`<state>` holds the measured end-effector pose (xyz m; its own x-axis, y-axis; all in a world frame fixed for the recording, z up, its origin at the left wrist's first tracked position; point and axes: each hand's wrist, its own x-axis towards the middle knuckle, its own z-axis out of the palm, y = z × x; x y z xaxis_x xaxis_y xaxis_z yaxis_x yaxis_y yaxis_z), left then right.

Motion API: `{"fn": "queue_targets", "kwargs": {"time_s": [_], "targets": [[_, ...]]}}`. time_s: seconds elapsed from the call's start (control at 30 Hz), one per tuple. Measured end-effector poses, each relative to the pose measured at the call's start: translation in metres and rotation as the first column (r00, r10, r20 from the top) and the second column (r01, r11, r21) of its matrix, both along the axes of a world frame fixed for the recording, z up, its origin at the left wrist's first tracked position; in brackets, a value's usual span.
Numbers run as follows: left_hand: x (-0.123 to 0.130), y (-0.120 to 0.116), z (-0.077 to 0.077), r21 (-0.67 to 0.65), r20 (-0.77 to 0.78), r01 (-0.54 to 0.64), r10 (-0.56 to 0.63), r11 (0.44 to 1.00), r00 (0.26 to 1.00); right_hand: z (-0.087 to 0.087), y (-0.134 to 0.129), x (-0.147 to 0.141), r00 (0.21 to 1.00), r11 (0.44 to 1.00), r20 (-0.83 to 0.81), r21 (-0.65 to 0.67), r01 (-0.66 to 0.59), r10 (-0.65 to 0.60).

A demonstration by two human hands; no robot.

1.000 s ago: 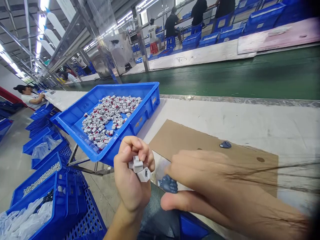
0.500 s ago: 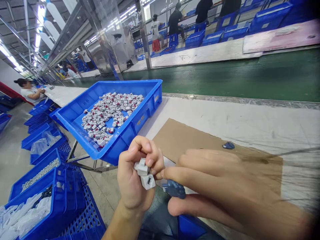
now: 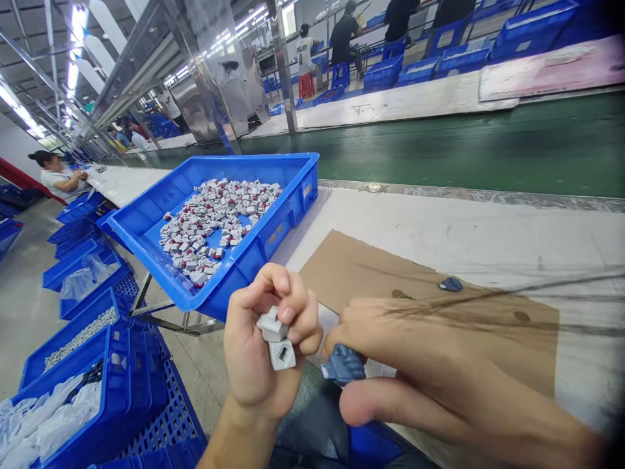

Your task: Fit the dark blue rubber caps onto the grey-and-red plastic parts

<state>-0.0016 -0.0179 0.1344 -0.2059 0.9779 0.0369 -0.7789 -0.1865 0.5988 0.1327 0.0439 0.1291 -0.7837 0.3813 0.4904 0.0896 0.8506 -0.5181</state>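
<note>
My left hand (image 3: 271,345), palm up with curled fingers, holds light grey plastic pieces (image 3: 282,354); one shows a dark rectangular slot. Just to its right, my right hand (image 3: 405,365) pinches a dark blue ribbed piece (image 3: 344,365) between thumb and fingers. The blue piece has a pale tip pointing toward the left hand, and a gap separates it from the grey pieces. Another dark blue piece (image 3: 450,284) lies on the brown cardboard (image 3: 361,264) beyond the right hand.
A blue tray (image 3: 244,277) of grey and red parts stands left of the cardboard. Behind runs a green conveyor belt (image 3: 439,153). Blue crates (image 3: 131,371) stand at the lower left. A person (image 3: 61,176) sits far left; others are across the belt.
My right hand has shifted slightly, and the blue piece in it has turned and shows more clearly. My left hand has moved slightly left with the grey pieces.
</note>
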Motion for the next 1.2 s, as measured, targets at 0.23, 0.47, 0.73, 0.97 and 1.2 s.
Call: {"fn": "queue_targets", "kwargs": {"time_s": [0.23,0.47,0.73,0.97,1.2], "targets": [[-0.001,0.000,0.001,-0.029,0.061,0.034,-0.032,0.999,0.998,-0.010,-0.004,-0.009,0.954,0.581,-0.290,-0.765,-0.279,0.077],[0.000,0.000,-0.001,-0.071,0.027,-0.015,0.017,0.997,0.999,-0.019,-0.006,-0.017,0.919,0.175,-0.387,-0.912,-0.370,-0.072],[0.001,0.000,0.000,-0.105,-0.026,-0.054,0.052,0.993,0.998,-0.017,-0.006,-0.015,0.893,0.178,-0.450,-0.879,-0.442,-0.007],[0.001,-0.001,-0.001,-0.129,-0.043,-0.084,0.079,0.988,0.996,-0.007,0.001,-0.008,0.958,0.357,-0.282,-0.890,-0.284,0.060],[0.001,0.000,-0.002,-0.128,-0.036,-0.090,0.086,0.988,0.996,0.007,0.010,0.008,0.994,0.667,-0.090,-0.737,-0.110,0.064]]}}
